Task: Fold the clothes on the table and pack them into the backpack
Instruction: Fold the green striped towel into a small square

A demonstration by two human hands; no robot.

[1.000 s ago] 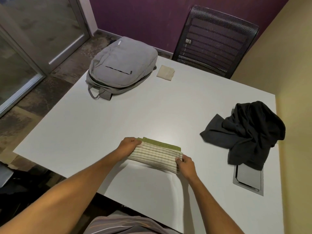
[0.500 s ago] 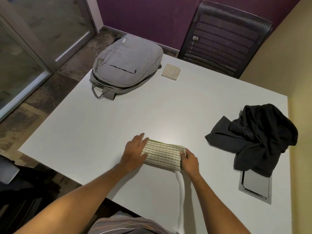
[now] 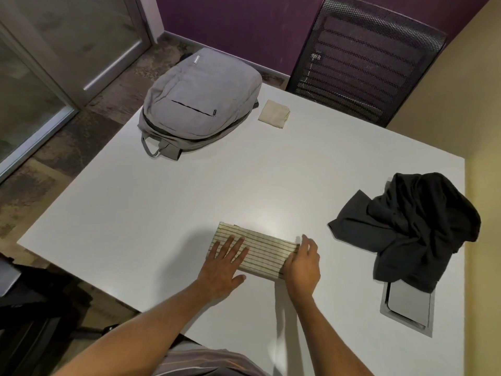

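Head view. Folded striped cloth lying flat near the front edge of the white table, a compact rectangle with long axis running from the near left toward the far right, slightly skewed to the table edge; thin green stripes running along that axis. Left hand laid palm down on the cloth's left end, fingers spread and extended, flat against the fabric, forearm reaching in from the lower left. Right hand set at the cloth's right end, fingers curled loosely against the short edge, thumb raised; whether fabric is pinched cannot be told. Grey backpack lying on its back at the far left corner of the table, top handle toward the viewer, front zip closed, contents not visible. Small folded beige cloth just beside the backpack's right side. Crumpled black garment heaped near the right edge, well apart from the striped cloth, partly covering a recessed grey table hatch. Black mesh chair beyond the far edge.
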